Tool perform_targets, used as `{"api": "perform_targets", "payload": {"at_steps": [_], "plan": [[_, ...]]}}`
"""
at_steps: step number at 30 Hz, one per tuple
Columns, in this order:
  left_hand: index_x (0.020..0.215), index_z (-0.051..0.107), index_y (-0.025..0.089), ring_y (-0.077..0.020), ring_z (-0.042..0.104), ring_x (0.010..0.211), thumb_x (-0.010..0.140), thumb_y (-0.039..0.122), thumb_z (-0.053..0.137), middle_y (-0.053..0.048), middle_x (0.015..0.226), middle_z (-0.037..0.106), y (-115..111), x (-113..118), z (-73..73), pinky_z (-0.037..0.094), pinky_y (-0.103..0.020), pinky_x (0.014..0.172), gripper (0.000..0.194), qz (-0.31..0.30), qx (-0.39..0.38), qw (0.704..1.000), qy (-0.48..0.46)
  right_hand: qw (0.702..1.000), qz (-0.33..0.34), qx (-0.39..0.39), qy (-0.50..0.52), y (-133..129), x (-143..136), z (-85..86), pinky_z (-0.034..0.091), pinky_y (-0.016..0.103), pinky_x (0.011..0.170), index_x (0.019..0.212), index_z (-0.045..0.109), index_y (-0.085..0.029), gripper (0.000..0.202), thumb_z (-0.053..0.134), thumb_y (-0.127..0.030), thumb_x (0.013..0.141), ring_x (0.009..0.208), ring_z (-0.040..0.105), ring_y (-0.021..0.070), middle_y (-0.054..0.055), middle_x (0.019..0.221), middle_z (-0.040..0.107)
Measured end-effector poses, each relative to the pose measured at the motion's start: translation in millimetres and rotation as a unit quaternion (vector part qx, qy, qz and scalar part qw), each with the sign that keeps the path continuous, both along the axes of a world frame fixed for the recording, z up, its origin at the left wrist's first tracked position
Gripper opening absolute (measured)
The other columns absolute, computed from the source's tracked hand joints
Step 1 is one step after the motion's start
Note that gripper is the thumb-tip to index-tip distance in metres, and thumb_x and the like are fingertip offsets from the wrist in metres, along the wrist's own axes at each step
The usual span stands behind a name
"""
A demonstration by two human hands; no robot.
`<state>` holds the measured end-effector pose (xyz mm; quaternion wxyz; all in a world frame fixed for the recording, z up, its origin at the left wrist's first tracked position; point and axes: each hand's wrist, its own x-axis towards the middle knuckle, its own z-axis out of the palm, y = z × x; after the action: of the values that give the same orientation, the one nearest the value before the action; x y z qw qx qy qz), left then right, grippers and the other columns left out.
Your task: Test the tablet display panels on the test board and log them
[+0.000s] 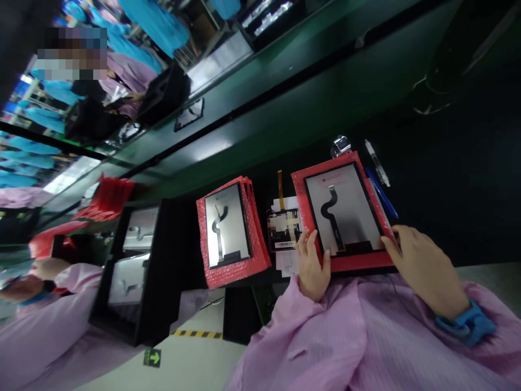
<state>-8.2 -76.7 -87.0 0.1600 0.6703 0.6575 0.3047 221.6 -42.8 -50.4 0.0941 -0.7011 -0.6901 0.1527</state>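
A display panel (350,212) with a silvery back and a curved black ribbon cable lies on red bubble wrap (300,190) in front of me. My left hand (313,266) rests at its lower left corner, fingers spread, thumb near the panel's bottom edge. At the lower right corner, my right hand (423,266) grips the edge of the bubble wrap, its thumb against the panel's corner. To the left of the left hand lies a small electronic assembly (284,231) with an orange flex cable, partly covered by the wrap.
Left of this, another panel (228,228) tops a stack of red bubble wrap (260,244). A black tray (157,271) holds more panels, beside a co-worker's sleeve (61,320). A blue pen (382,193), a white marker-like pen (377,163) and clear tape (341,145) lie behind.
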Motion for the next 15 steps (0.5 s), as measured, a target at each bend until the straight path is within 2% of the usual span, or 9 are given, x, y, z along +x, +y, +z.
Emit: {"api": "perform_targets", "payload": {"at_steps": [4, 9, 12, 15], "plan": [[0.148, 0.043, 0.022, -0.0291, 0.041, 0.149, 0.103, 0.03, 0.048, -0.018, 0.153, 0.044, -4, 1, -7.5, 0.041, -0.051, 0.121, 0.046, 0.018, -0.016, 0.999, -0.021, 0.996, -0.01, -0.067, 0.053, -10, 8, -10.5, 0.045, 0.037, 0.067, 0.092, 0.054, -0.021, 0.03, 0.036, -0.044, 0.097, 0.086, 0.065, 0.0283, 0.011, 0.094, 0.067], [0.147, 0.044, 0.021, -0.0285, 0.042, 0.149, 0.102, 0.026, 0.048, -0.018, 0.154, 0.044, -4, 4, -10.2, 0.04, -0.051, 0.122, 0.045, 0.03, -0.021, 0.998, -0.045, 0.993, 0.006, -0.03, 0.114, -5, 13, -25.5, 0.046, 0.043, 0.077, 0.087, 0.053, -0.024, 0.031, 0.032, -0.046, 0.094, 0.089, 0.059, 0.0303, 0.011, 0.092, 0.066], [0.146, 0.045, 0.02, -0.0281, 0.042, 0.149, 0.101, 0.02, 0.047, -0.019, 0.155, 0.043, -4, 9, -11.1, 0.04, -0.052, 0.123, 0.045, 0.034, -0.023, 0.997, -0.059, 0.992, 0.027, 0.005, 0.122, -3, 13, -24.3, 0.047, 0.05, 0.084, 0.085, 0.049, -0.025, 0.029, 0.031, -0.047, 0.091, 0.088, 0.058, 0.0341, 0.016, 0.091, 0.065], [0.144, 0.047, 0.019, -0.0288, 0.041, 0.15, 0.098, 0.013, 0.046, -0.019, 0.156, 0.042, -3, 14, -11.1, 0.04, -0.052, 0.124, 0.046, 0.04, -0.031, 0.995, -0.083, 0.987, -0.001, -0.032, 0.155, 1, 16, -17.4, 0.048, 0.054, 0.085, 0.082, 0.048, -0.027, 0.025, 0.034, -0.048, 0.088, 0.087, 0.062, 0.0366, 0.018, 0.089, 0.067]]}}
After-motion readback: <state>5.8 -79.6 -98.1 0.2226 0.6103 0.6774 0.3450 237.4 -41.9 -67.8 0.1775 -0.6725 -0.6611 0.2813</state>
